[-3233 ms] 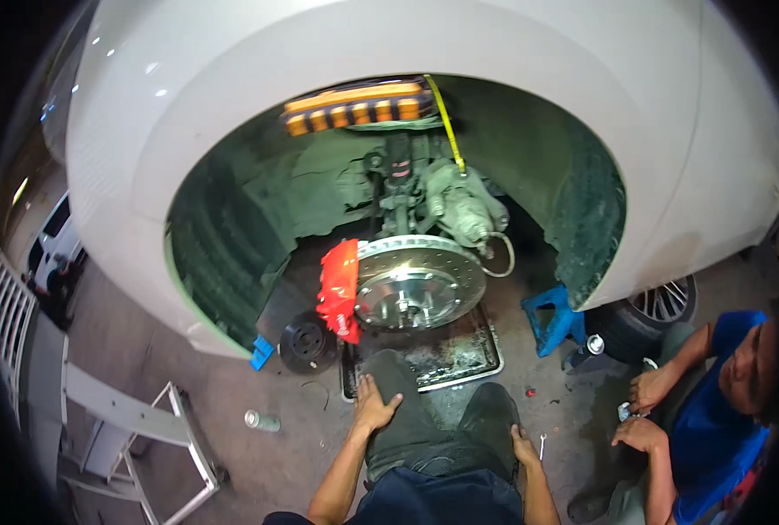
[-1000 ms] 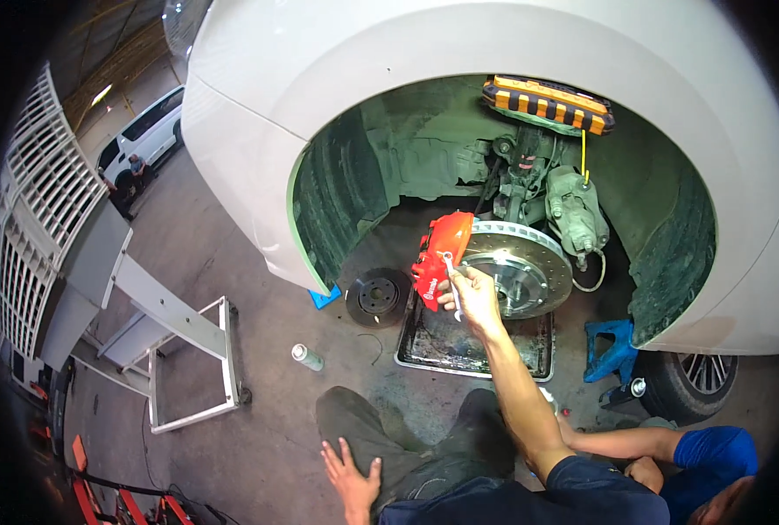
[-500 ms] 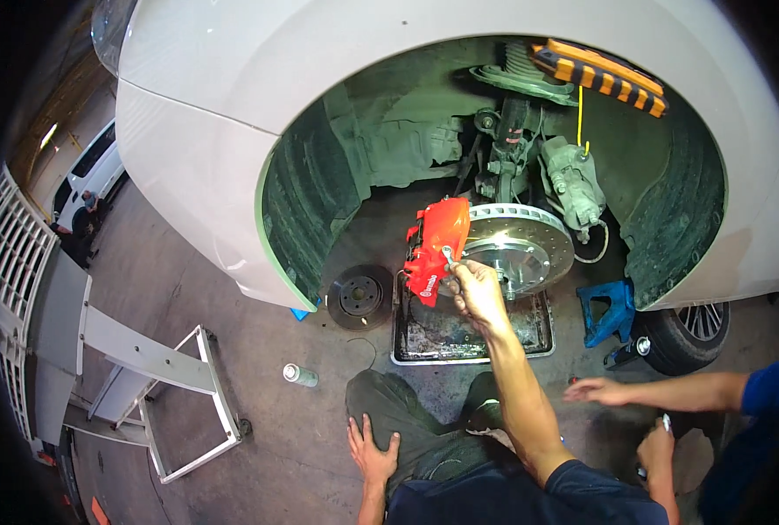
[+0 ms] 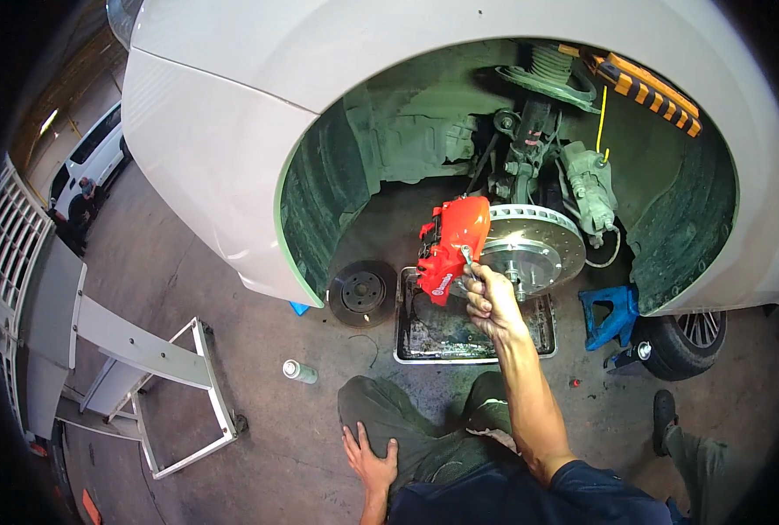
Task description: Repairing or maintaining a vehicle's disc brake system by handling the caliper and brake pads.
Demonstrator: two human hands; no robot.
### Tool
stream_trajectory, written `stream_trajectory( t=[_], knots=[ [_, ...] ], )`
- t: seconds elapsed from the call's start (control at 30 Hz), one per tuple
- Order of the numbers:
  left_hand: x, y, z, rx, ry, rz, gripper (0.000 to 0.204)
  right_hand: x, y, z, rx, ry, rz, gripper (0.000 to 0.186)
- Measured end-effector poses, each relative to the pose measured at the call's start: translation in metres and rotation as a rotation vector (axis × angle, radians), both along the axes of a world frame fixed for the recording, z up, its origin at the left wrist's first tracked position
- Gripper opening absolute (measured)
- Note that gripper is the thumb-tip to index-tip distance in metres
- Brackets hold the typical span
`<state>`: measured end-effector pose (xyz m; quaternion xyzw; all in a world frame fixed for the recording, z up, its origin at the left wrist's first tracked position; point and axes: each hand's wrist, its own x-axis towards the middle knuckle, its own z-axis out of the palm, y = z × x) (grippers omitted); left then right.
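Note:
My right hand (image 4: 494,300) is closed around a wrench (image 4: 467,255), whose ring end sits against the red brake caliper (image 4: 464,229). The caliper straddles the left edge of a drilled brake disc (image 4: 542,249) inside the wheel arch. Its lower face points toward me, and black fittings line its left side. My left hand (image 4: 371,457) lies on my left thigh with its fingers spread, holding nothing.
An oily drip tray (image 4: 442,360) lies under the disc, with a loose brake disc (image 4: 358,294) beside it. A spray can (image 4: 299,371), a blue jack stand (image 4: 609,313), a wheel (image 4: 687,343) and a white frame stand (image 4: 153,350) are around me. A grey caliper (image 4: 589,188) hangs from a yellow hook.
The wrench stays at the red caliper while my right wrist has turned a little. The co-worker's hands have left the right side; a leg and shoe now show there. The view has shifted slightly.

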<state>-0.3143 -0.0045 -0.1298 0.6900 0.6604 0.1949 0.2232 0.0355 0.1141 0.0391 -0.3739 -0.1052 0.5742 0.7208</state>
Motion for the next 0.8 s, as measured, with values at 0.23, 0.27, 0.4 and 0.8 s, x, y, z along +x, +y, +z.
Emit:
stream_trajectory(
  t=[0.23,0.27,0.4,0.8],
  knots=[
    [-0.011,-0.008,0.0,0.047,0.016,0.034,0.087,-0.018,0.008,0.0,-0.005,0.162,-0.148,0.017],
    [-0.011,-0.008,-0.001,0.051,0.015,0.04,0.087,-0.019,0.009,0.0,0.058,0.142,-0.117,0.017],
    [-0.01,-0.006,-0.004,0.032,0.016,0.041,0.086,-0.02,0.009,0.0,-0.022,0.093,-0.157,0.016],
    [0.107,0.078,0.099,-0.196,-1.047,-0.206,0.035,-0.02,-0.024,-0.005,0.0,-0.667,-0.054,0.034]
  ],
)
